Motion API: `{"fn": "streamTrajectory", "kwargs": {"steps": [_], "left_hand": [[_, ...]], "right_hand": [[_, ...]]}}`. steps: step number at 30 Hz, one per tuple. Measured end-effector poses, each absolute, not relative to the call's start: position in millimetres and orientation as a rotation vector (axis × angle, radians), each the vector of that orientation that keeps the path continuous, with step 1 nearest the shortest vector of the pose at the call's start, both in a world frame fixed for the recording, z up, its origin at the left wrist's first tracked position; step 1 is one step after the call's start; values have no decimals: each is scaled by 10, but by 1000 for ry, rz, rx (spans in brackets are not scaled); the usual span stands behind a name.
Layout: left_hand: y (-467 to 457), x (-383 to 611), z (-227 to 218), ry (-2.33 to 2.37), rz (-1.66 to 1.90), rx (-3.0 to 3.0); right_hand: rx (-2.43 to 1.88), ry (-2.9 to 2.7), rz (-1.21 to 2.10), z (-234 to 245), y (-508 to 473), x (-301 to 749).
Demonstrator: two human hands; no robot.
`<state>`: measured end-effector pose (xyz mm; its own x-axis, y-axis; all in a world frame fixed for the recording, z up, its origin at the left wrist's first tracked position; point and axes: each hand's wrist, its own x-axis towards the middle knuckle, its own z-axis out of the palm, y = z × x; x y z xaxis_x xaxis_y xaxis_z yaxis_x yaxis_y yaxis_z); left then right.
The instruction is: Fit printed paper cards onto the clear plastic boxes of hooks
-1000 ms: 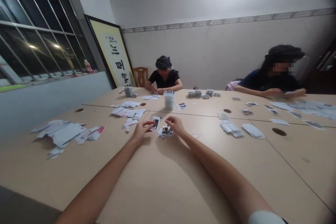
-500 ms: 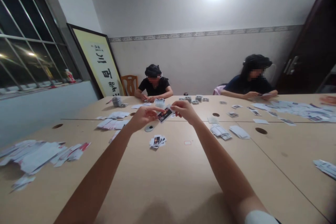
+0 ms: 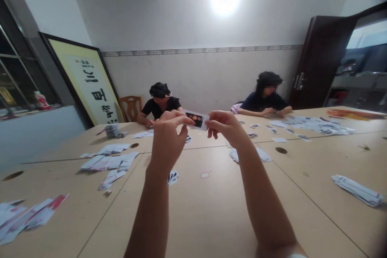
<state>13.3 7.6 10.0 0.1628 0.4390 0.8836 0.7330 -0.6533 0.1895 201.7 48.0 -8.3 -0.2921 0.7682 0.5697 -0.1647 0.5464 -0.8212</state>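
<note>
Picture card point(image 3: 198, 120), white-bordered with a dark printed middle, is held up above the table point(image 3: 229, 217) between the two hands, its right end tipped slightly lower than its left. The left hand point(image 3: 169, 127) grasps the left end, a fingertip lying over the print; the right hand point(image 3: 226, 127) pinches the right end between thumb and fingers. Below, a small fan of cards point(image 3: 173, 177) lies on the table, partly hidden by the left forearm, with a small red-edged label point(image 3: 204, 175) to its right. Folded white paper slips point(image 3: 105, 162) are heaped to the left, and a bundle of long paper strips point(image 3: 356, 190) lies well apart on the right. Beyond the left hand stands a short card stack point(image 3: 111, 130). Across the table sit two co-workers in dark tops, one point(image 3: 155, 108) near a wooden chair point(image 3: 130, 108), the other point(image 3: 256, 102) near loose papers point(image 3: 314, 124) spread on the tabletop.
</note>
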Motion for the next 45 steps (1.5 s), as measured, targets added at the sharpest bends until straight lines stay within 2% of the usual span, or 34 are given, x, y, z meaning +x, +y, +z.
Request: {"fn": "streamTrajectory", "kwargs": {"steps": [12,23,45], "left_hand": [[-119,190,103,-1267,-1428,-2499],[-123,67,161,-1310,-1532,-2720],[-149,91,108,-1205,-1525,-2505]], "right_hand": [[-511,-1786,912,-60,328,2016],[-459,-1924,889,-23,249,2075],[-554,-1808,902,17,217,2063]]}}
